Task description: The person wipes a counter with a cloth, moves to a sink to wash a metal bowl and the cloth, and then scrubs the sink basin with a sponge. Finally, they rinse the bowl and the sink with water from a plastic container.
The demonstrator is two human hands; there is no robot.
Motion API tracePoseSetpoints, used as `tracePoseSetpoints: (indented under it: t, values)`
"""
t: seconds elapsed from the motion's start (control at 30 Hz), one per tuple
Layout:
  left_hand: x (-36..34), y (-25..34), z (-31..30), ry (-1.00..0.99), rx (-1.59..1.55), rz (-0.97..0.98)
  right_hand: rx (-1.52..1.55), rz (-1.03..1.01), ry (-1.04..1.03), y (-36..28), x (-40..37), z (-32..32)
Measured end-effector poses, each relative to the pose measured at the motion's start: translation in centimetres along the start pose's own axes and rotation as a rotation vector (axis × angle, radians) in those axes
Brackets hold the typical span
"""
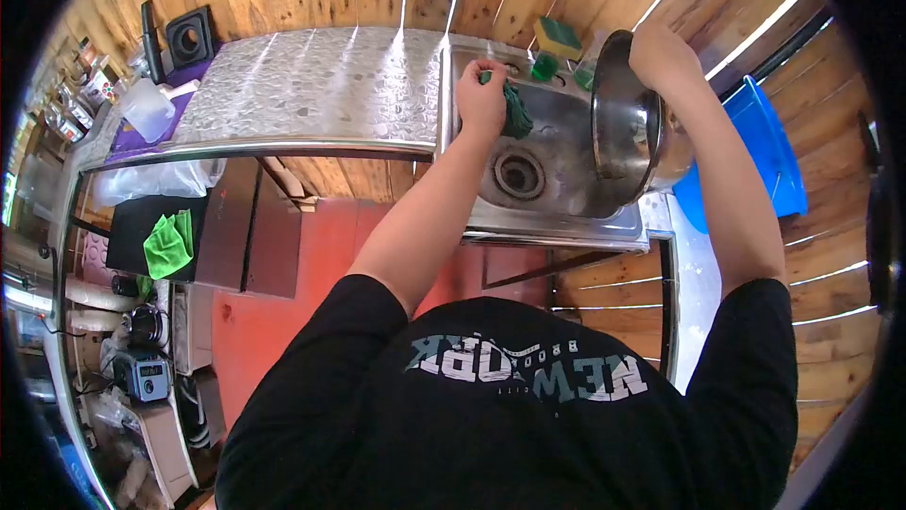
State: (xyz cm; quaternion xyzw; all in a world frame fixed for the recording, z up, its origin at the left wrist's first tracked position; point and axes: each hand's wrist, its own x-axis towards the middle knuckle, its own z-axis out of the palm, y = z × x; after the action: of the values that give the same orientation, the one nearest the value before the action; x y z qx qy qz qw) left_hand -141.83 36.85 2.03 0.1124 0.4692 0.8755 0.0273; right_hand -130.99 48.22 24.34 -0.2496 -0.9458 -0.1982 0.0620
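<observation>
My left hand (483, 100) is over the left side of the metal sink (566, 142), its fingers closed on a dark green cloth (516, 114) that hangs down beside it. At the right side of the sink, a large round metal pan (623, 123) is tipped up on its edge. My right hand (663, 57) is wrapped over the pan's upper rim; its fingertips are partly hidden. The sink drain (519, 175) shows below the cloth.
A yellow-green sponge (559, 38) and a green bottle (545, 66) stand behind the sink. On the right is a blue bucket (769, 151). A patterned counter (311, 85) runs left, with a translucent plastic container (149, 112) at its end. A bright green cloth (170, 244) lies lower left.
</observation>
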Motion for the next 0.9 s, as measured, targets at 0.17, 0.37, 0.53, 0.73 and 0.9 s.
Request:
tracePoseSetpoints:
  t: [0.17, 0.37, 0.53, 0.73, 0.9]
  values:
    - [-0.3, -0.2, 0.1, 0.016, 0.142, 0.044, -0.069, -0.010, -0.033, -1.4, -0.1, -0.8]
    - [-0.5, 0.0, 0.3, 0.038, 0.253, 0.022, -0.038, -0.004, 0.024, -1.6, -1.0, -1.1]
    - [-0.1, -0.1, 0.2, -0.010, -0.226, -0.052, 0.082, -0.025, 0.087, 2.8, -1.2, 0.3]
    - [1.4, 0.2, -0.6, 0.118, -0.656, -0.202, 0.701, 0.259, -0.188, 9.2, -2.8, 6.1]
    - [2.6, -1.5, -1.4, 0.089, -0.823, -0.309, 1.375, 0.395, -0.171, 9.9, -5.4, 16.2]
